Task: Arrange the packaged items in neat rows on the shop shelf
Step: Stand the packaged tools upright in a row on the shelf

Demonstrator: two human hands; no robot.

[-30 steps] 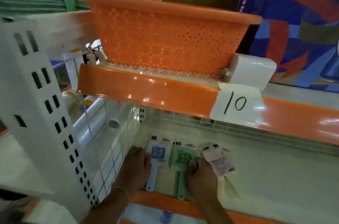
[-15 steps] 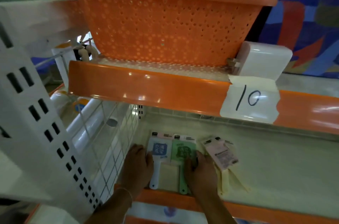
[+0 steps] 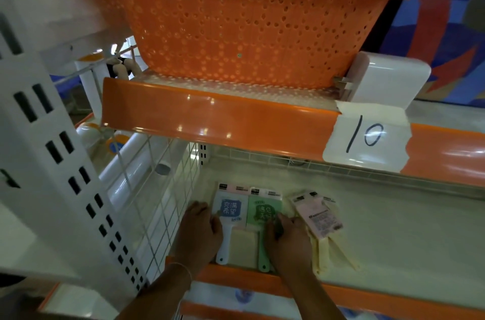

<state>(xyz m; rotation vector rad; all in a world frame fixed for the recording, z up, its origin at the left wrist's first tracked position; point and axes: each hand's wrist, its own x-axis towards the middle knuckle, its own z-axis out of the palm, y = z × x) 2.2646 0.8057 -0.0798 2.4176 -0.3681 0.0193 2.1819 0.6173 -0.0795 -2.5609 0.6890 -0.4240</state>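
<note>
Green package (image 3: 264,211) under right hand (image 3: 288,237)

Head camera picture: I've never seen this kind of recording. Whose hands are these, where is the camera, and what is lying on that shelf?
There is no robot here. A person wears a wide-angle camera on the head, so you look forward and down at their own two bare hands, as they see them.

The left hand rests flat beside a blue pack. The right hand presses on a green pack next to it. Both packs lie flat on the lower shelf, side by side, handles towards the person. Neither is lifted. A pink pack lies tilted to the right, over yellow ones.

Above, an orange basket sits on the upper shelf, whose edge bears a label reading 10.
</note>
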